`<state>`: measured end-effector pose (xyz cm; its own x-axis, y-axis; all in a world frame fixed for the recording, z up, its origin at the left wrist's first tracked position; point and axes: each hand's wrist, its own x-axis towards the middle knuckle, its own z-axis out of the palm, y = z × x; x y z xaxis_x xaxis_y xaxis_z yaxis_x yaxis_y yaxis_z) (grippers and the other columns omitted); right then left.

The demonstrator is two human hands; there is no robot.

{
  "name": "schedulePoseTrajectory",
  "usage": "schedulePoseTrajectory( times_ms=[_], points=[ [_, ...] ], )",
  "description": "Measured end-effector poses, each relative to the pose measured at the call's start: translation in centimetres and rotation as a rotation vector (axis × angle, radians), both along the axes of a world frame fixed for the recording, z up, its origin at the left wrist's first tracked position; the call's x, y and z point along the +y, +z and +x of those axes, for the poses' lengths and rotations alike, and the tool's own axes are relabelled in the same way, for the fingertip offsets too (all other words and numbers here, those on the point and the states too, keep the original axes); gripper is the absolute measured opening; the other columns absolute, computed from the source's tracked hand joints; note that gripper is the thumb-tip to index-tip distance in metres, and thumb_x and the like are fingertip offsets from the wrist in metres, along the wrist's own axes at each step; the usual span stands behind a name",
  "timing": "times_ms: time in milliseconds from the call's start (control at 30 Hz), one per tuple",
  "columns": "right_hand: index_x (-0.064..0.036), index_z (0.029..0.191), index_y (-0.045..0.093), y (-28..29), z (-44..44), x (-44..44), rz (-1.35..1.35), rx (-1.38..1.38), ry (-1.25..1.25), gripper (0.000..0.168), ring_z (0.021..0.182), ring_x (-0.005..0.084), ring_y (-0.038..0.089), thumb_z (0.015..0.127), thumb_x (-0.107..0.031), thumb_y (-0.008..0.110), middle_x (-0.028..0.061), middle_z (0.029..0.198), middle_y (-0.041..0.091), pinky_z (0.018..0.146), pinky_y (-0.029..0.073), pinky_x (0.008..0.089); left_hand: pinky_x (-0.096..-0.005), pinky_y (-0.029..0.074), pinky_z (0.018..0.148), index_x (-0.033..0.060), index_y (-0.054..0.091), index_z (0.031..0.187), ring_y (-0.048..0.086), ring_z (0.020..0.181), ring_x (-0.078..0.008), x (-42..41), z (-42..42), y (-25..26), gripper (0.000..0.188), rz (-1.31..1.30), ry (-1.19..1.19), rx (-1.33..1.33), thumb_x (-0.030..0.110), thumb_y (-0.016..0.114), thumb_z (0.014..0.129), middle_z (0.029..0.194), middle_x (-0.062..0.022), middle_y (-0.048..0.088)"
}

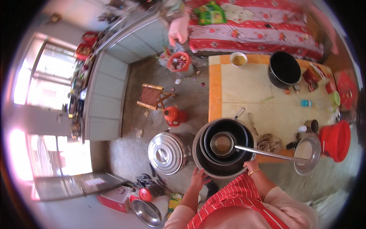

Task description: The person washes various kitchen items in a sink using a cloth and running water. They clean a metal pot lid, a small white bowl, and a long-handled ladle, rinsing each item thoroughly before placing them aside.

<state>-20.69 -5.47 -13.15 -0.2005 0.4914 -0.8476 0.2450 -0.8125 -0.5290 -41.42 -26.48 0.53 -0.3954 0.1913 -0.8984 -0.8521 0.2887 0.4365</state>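
A wide dark basin (pixel 197 137) stands at the near left corner of the tiled table, partly beyond its edge. Inside it sits a smaller dark pot (pixel 243 130), which holds a round metal ladle (pixel 222 143). The ladle's long handle slants to the right over the rim. My left hand (pixel 198 179) touches the basin's lower left rim with its fingers spread. My right hand (pixel 251 165), with a bracelet at the wrist, grips the rim at the lower right. A crumpled cloth (pixel 269 143) lies right of the basin.
A lidded metal pot (pixel 166 153), a red thermos (pixel 174 114) and a folding stool (pixel 150 97) stand on the floor at left. On the table are a black pot (pixel 284 69) and a white bowl (pixel 238 59). A red bucket (pixel 337 140) and a clear lid (pixel 307 154) are at the right.
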Motion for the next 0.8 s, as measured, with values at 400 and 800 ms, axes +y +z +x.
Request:
schedulePoseTrajectory(
  times_ms=[400,800],
  points=[
    [0.002,0.075,0.058,12.5,-5.7,-17.3,0.173,-0.115,0.408,0.020,0.057,0.0240,0.054,0.057,0.010,0.062,0.0073,0.065,0.054,0.053,0.045,0.0371,-0.0428,0.054,0.069,0.0059,0.050,0.121,0.062,0.082,-0.0283,-26.2,-4.0,-3.5,0.050,0.291,0.270,0.111,-0.006,0.056,0.073,0.099,-0.0119,0.061],
    [0.000,0.088,0.056,24.3,-35.3,-40.5,0.253,0.373,0.792,0.029,0.057,0.0188,0.057,0.060,0.005,0.063,0.0057,0.068,0.056,0.049,0.048,0.0319,-0.0284,0.050,0.071,0.0050,0.053,0.116,0.060,0.076,-0.0164,-52.6,-17.5,13.6,0.057,0.204,0.771,0.571,-0.014,0.055,0.062,0.089,-0.0037,0.062]
  ],
)
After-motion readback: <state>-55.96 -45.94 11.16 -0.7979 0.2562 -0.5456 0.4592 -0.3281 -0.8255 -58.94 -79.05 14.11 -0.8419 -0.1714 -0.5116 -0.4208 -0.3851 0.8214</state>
